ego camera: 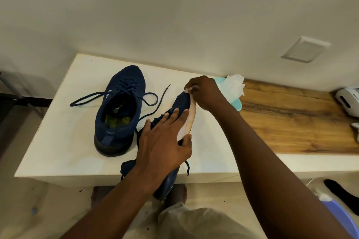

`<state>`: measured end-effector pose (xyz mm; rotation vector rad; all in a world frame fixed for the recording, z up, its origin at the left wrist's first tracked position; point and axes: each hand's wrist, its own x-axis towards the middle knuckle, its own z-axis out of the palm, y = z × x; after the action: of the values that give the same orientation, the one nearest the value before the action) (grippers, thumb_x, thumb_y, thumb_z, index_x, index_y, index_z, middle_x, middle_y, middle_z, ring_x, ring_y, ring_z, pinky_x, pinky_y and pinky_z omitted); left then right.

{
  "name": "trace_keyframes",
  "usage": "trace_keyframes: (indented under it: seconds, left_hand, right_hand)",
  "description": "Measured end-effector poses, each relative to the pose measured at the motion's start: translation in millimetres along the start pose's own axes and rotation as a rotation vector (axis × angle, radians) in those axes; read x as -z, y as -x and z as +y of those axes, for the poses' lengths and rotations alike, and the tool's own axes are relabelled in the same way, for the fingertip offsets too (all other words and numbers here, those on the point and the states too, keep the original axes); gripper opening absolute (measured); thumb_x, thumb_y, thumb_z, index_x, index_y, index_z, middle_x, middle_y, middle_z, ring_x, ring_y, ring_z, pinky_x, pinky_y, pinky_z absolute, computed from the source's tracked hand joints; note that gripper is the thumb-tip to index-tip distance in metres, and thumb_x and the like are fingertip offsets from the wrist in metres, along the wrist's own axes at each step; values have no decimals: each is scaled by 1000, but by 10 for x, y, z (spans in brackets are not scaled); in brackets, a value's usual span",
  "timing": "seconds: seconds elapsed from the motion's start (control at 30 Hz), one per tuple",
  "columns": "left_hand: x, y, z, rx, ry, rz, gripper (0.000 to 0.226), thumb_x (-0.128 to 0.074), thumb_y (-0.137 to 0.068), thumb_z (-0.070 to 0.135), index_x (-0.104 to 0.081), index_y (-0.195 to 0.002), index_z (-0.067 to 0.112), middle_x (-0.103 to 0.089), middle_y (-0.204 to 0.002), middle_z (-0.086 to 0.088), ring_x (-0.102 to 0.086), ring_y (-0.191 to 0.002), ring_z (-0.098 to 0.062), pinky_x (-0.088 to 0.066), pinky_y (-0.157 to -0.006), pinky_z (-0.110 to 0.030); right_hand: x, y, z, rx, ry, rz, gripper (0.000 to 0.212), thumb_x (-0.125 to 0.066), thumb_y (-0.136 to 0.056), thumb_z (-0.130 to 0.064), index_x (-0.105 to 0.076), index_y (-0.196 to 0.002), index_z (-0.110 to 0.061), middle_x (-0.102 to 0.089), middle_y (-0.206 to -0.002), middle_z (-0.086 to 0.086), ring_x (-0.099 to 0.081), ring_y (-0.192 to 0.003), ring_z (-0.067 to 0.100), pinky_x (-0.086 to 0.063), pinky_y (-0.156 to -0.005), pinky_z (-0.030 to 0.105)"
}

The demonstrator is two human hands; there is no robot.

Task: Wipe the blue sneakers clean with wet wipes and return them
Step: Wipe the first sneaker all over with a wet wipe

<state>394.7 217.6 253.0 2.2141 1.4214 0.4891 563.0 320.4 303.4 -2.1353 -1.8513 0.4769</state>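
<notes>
One dark blue sneaker (119, 110) stands upright on the white table top (64, 132), laces loose, yellow-green insole showing. The second blue sneaker (182, 103) lies on its side at the table's front, pale sole edge facing right. My left hand (165, 141) grips this shoe across the middle, fingers spread over the upper, thumb on the sole. My right hand (206, 93) pinches a crumpled white wet wipe (191, 89) against the shoe's toe. A teal pack of wipes (233, 91) with white sheets sticking out lies just behind my right hand.
The white top adjoins a wooden shelf (291, 118) to the right, against a white wall. A white device (347, 101) sits at the shelf's far right. Below right are a dark sock (338, 194) and a purple-blue tub (338, 217). My trouser leg (194, 221) is below.
</notes>
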Motion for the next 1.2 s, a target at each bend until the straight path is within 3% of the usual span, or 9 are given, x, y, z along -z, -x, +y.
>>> trace_keyframes:
  seconds: [0.27, 0.43, 0.63, 0.73, 0.87, 1.03, 1.1, 1.2]
  left_hand:
    - [22, -7, 47, -8, -2, -20, 70, -39, -95, 51, -12, -159, 40, -15, -168, 11, -19, -154, -14, -11, -123, -56]
    - [11, -5, 20, -2, 16, -23, 74, -36, -90, 55, -14, -159, 41, -17, -167, 11, -22, -153, -14, -14, -122, -58]
    - [-4, -9, 27, -6, -5, -12, 72, -43, -95, 53, -11, -159, 42, -15, -168, 12, -20, -153, -13, -14, -122, -57]
    - [-6, -7, 20, -1, -1, -1, 72, -44, -95, 52, -12, -158, 42, -16, -167, 12, -21, -153, -12, -14, -122, -58]
    - [1, -1, 34, -6, 16, -6, 71, -46, -95, 50, -14, -158, 41, -17, -167, 12, -21, -153, -13, -13, -122, -58]
    - [14, -17, 37, -3, 13, -21, 71, -46, -96, 50, -13, -158, 43, -15, -168, 12, -18, -154, -14, -12, -122, -58]
    - [10, -21, 39, -3, 9, -27, 71, -46, -97, 51, -12, -158, 42, -15, -168, 12, -17, -154, -14, -12, -122, -58]
    - [4, -14, 45, -5, -3, -30, 71, -44, -96, 51, -11, -158, 41, -14, -168, 12, -18, -154, -14, -13, -122, -58]
  right_hand:
    - [58, 721, 44, -60, -71, 89, 19, -61, -95, -9, -73, -108, -15, -61, -104, -3, -53, -95, 11, -39, -82, 18]
    - [11, 277, 7, -55, -91, 90, 23, -52, -96, -3, -73, -101, -11, -67, -100, 1, -58, -86, 11, -35, -63, 0]
    - [-66, -161, 62, -29, -30, -39, 26, -52, -91, 3, -75, -97, -9, -72, -107, 8, -65, -102, 21, -48, -85, 23]
    - [18, 16, 68, 13, -12, -23, 32, -50, -90, 6, -75, -100, -11, -69, -108, 4, -60, -97, 15, -46, -83, 21]
    - [75, 560, 33, 74, 29, 72, 24, -60, -92, -2, -74, -107, -14, -64, -109, 2, -56, -97, 13, -43, -85, 19]
    - [-109, 1070, 72, 157, -89, 78, 33, -49, -102, -15, -60, -132, -19, -50, -133, 0, -42, -120, 11, -33, -101, 23]
    - [-174, 1036, 110, 112, -179, 148, 29, -47, -103, -16, -64, -127, -19, -55, -128, 0, -46, -116, 9, -33, -99, 18]
    - [-194, 817, 117, 42, -269, 277, 21, -56, -99, -14, -73, -112, -17, -64, -109, -1, -54, -93, 1, -36, -81, 2]
